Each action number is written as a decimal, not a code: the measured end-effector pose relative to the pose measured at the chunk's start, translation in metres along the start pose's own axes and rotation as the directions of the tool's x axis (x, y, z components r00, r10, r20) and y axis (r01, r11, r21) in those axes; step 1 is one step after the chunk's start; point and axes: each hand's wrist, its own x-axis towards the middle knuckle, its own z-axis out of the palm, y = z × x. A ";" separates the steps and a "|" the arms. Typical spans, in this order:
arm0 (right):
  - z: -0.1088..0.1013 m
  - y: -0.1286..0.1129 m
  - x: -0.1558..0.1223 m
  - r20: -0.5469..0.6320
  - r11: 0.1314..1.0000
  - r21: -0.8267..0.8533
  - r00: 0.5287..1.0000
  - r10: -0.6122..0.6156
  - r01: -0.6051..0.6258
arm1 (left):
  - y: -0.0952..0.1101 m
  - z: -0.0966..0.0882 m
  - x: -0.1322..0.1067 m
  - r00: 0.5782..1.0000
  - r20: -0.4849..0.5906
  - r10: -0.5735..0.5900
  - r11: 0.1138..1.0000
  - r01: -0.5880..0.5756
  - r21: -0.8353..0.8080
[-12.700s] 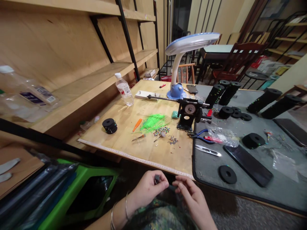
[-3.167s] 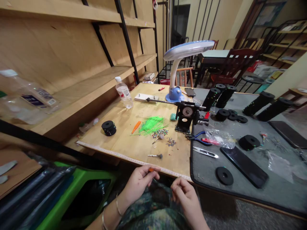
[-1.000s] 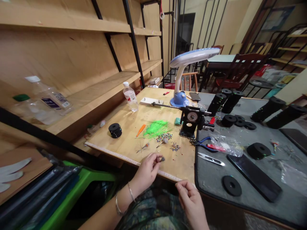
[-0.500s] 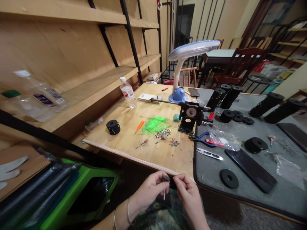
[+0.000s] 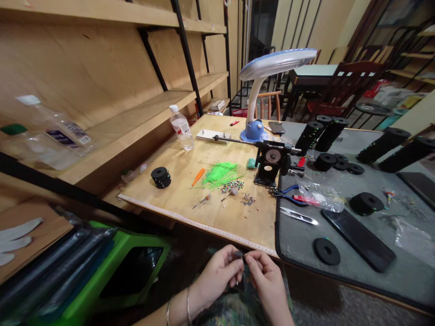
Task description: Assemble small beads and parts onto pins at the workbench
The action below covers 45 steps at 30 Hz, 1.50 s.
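My left hand point(image 5: 220, 275) and my right hand point(image 5: 264, 277) meet over my lap, just below the front edge of the wooden table point(image 5: 190, 203). The left fingers pinch a small dark piece with a thin pale stem point(image 5: 237, 256). The right fingertips are pinched right next to it, and what they hold is too small to name. On the table beyond lie green strands point(image 5: 219, 173), a heap of coloured beads point(image 5: 232, 185) and small float-like pieces point(image 5: 203, 200).
A black hand-crank winder point(image 5: 269, 163), blue desk lamp point(image 5: 261, 81), water bottle point(image 5: 181, 127), black spools point(image 5: 160, 177), orange tool point(image 5: 197, 177). On the grey mat point(image 5: 356, 213): snips point(image 5: 298, 216), blue pliers point(image 5: 287, 192), phone point(image 5: 358, 239), black foam discs and rolls. Green stool point(image 5: 112, 267) at left.
My left hand took a small piece from the table's front area and came back down to my lap, where both hands now pinch together. The view shifted slightly.
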 end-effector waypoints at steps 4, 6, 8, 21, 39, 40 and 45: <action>0.000 0.001 -0.001 0.019 1.000 -0.001 1.000 0.024 -0.024 | -0.002 0.001 0.001 1.000 0.004 0.016 1.000 -0.016 0.010; 0.001 0.000 -0.001 0.024 0.999 -0.004 0.999 0.032 -0.031 | -0.002 0.001 0.002 1.000 0.005 0.017 1.000 -0.017 0.012; 0.003 -0.001 -0.001 0.027 0.999 -0.016 0.999 0.030 -0.029 | -0.003 0.001 0.002 1.000 0.001 0.010 1.000 -0.010 0.016; 0.004 0.008 -0.003 0.082 1.000 -0.009 0.997 0.007 -0.006 | -0.009 0.000 0.007 0.999 -0.034 -0.037 0.995 0.034 -0.089; -0.005 0.019 0.004 0.031 0.999 -0.031 0.999 0.022 -0.021 | -0.011 0.004 0.007 0.998 -0.029 0.052 0.998 -0.052 -0.023; -0.004 0.017 0.004 0.032 0.999 -0.036 0.999 0.022 -0.021 | -0.011 0.004 0.006 0.998 -0.028 0.055 0.998 -0.056 -0.019; -0.001 0.013 0.004 0.021 0.998 -0.051 0.999 0.032 -0.031 | -0.009 0.005 0.005 1.000 -0.020 0.022 0.999 -0.023 -0.045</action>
